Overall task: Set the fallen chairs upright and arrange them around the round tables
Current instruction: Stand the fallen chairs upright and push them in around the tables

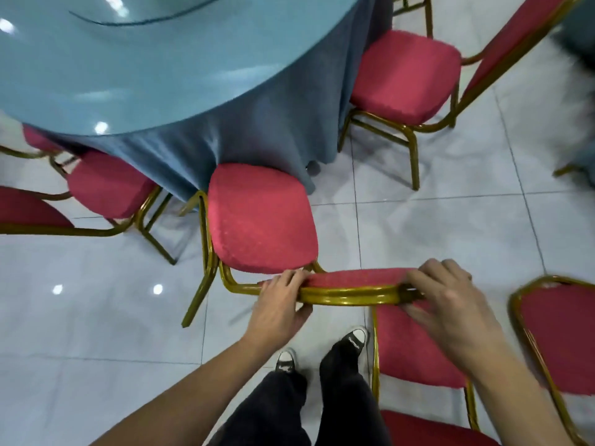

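Two hands: both grip the top rail of one chair's backrest (351,286), seen edge-on from above.
Left hand (281,300): fingers curled over the red padding, thumb under the gold tube, at the rail's 9 o'clock end.
Right hand (447,294): fingers wrapped over the rail's 3 o'clock end; motion blur hides the thumb, so how tight the hold is remains unclear.
Held chair: stands upright, its red seat (260,220) at 12 o'clock from the hands, front edge tucked against the hanging blue tablecloth (251,130).
Round table (128,59): fills the upper left, at 11 o'clock from the hands, with a glossy top showing light reflections.
Chair at 1 o'clock (405,75): upright beside the cloth, backrest leaning out toward the upper right.
Chair at 9 o'clock (109,185): seat near the cloth's edge, gold legs splayed on the tiles.
Chairs at 4 o'clock: one red seat (415,346) lies just beneath the right forearm; another gold-framed red panel (560,336) sits farther right; whether these stand or lie tipped I cannot tell.
Feet: two black sneakers (322,352) with white toe caps at 6 o'clock, on pale grey floor tiles (96,317).
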A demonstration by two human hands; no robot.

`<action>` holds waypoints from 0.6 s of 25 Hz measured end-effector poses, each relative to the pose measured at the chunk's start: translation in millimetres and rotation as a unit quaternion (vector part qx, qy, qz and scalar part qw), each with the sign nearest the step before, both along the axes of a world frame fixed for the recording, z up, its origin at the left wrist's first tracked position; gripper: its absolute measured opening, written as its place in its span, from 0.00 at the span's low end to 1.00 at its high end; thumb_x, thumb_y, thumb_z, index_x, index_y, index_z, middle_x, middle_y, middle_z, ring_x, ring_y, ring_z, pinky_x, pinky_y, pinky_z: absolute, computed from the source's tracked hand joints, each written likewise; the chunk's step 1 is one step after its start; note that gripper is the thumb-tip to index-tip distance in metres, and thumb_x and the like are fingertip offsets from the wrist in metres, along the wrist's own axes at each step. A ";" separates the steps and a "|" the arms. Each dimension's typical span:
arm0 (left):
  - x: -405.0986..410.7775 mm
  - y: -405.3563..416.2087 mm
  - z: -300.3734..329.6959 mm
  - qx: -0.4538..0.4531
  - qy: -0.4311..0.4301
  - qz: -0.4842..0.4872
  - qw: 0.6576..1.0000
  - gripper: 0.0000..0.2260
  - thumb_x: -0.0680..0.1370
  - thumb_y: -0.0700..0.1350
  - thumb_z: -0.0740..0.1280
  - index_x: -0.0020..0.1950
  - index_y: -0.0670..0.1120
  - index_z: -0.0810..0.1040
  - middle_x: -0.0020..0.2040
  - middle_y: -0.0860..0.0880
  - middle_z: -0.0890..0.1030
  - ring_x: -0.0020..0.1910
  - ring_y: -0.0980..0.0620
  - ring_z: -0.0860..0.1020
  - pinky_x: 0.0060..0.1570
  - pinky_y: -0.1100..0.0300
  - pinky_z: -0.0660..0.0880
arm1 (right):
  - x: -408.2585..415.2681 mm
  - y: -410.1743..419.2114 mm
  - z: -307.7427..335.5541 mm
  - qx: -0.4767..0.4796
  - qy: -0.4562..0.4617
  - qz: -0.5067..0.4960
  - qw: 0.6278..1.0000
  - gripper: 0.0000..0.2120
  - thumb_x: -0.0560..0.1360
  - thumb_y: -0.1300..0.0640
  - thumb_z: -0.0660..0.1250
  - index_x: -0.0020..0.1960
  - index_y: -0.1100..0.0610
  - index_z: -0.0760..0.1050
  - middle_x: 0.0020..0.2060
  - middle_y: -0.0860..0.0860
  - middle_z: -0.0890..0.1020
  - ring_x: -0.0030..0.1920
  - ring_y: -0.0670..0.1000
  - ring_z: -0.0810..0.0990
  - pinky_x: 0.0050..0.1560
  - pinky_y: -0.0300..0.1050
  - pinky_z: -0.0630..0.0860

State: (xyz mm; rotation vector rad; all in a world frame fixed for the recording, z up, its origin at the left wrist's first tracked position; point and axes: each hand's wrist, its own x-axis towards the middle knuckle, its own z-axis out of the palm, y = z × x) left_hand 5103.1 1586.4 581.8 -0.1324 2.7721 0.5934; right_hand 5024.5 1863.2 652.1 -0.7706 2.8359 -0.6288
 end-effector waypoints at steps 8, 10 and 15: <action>101.1 -98.9 82.6 0.070 0.140 0.010 0.988 0.13 0.79 0.47 0.70 0.62 0.50 0.77 0.56 0.54 0.77 0.53 0.53 0.75 0.54 0.58 0.73 | 93.9 -129.9 12.3 -0.090 0.010 0.076 0.993 0.15 0.68 0.53 0.78 0.53 0.50 0.81 0.44 0.46 0.79 0.45 0.51 0.76 0.44 0.45 0.75; 125.0 -134.1 92.2 0.050 0.161 0.034 0.985 0.11 0.79 0.48 0.69 0.61 0.49 0.76 0.57 0.53 0.76 0.53 0.52 0.75 0.53 0.55 0.74 | 96.1 -139.3 10.1 -0.061 -0.054 0.027 0.996 0.14 0.69 0.52 0.78 0.52 0.46 0.79 0.43 0.43 0.80 0.45 0.51 0.79 0.46 0.48 0.75; 183.8 -174.1 102.9 0.090 0.139 0.123 0.978 0.26 0.79 0.68 0.58 0.76 0.62 0.60 0.72 0.54 0.63 0.72 0.49 0.63 0.71 0.48 0.68 | 123.9 -194.4 34.6 0.057 -0.082 -0.003 0.995 0.12 0.73 0.47 0.74 0.42 0.44 0.70 0.35 0.43 0.74 0.39 0.49 0.75 0.37 0.48 0.70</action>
